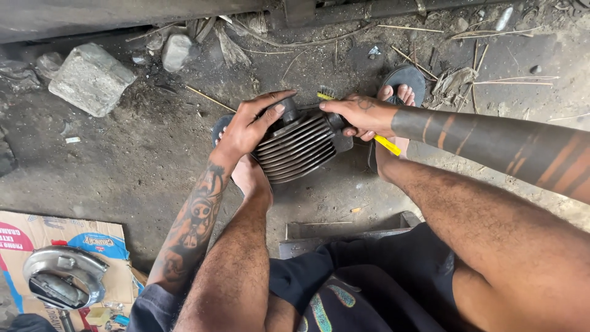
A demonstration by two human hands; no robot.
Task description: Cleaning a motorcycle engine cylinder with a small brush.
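Head view: a dark grey finned metal engine cylinder (299, 147) is held above the grimy concrete floor (123, 160), between the knees and just over the sandalled feet. The left hand (249, 126) is laid over its upper left end, fingers (270, 114) spread and curled onto the fins. The right hand (362, 115) is closed around a yellow-handled toothbrush-type brush (387, 145), fingers pressed together on the handle, bristle end (324, 94) set against the cylinder's top edge. A rough grey stone block (91, 78) is seen well apart at upper left. A shiny rounded metal engine cover (61, 276) is seen lying on printed cardboard (37, 237) at lower left. Dry straw (467, 34) is scattered over the floor at upper right.
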